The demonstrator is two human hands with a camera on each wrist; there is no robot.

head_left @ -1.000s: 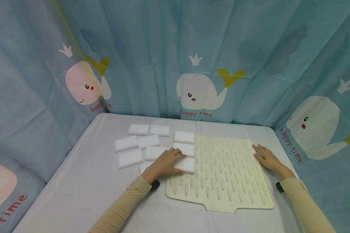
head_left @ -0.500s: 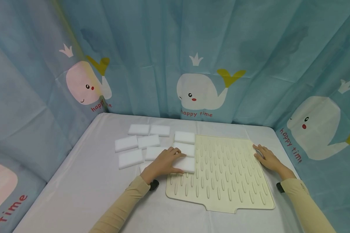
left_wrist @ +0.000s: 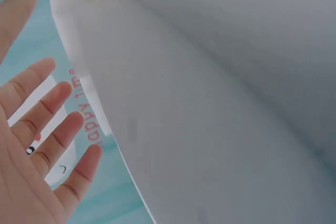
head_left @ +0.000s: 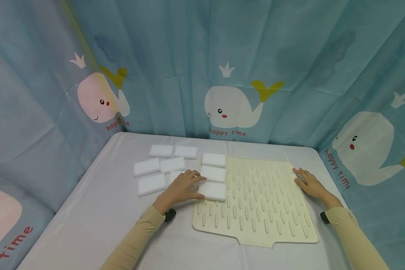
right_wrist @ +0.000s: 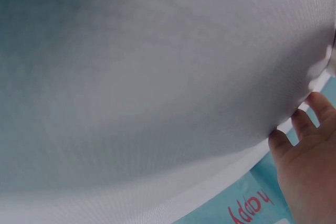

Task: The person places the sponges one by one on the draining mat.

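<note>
Three white sponge blocks stand in a column along the left edge of the cream ribbed mat [head_left: 263, 202]. My left hand [head_left: 179, 189] is at the left end of the nearest one [head_left: 213, 191], thumb and fingers apart. In the left wrist view that hand [left_wrist: 44, 145] has spread, nearly straight fingers and holds nothing. It partly hides another white sponge [head_left: 176, 175] on the table. My right hand [head_left: 311, 183] rests at the mat's upper right edge. In the right wrist view the fingertips [right_wrist: 281, 140] of that hand touch down on the white surface.
Several more white sponges lie loosely left of the mat, among them one [head_left: 152, 184] at the near left. A white cloth covers the table [head_left: 87, 210]. Blue curtains [head_left: 165, 105] with whale prints hang behind and at both sides.
My left hand has let go of the nearest sponge on the mat and drawn back a little to the left. That sponge stays in place. My right hand has not moved.
</note>
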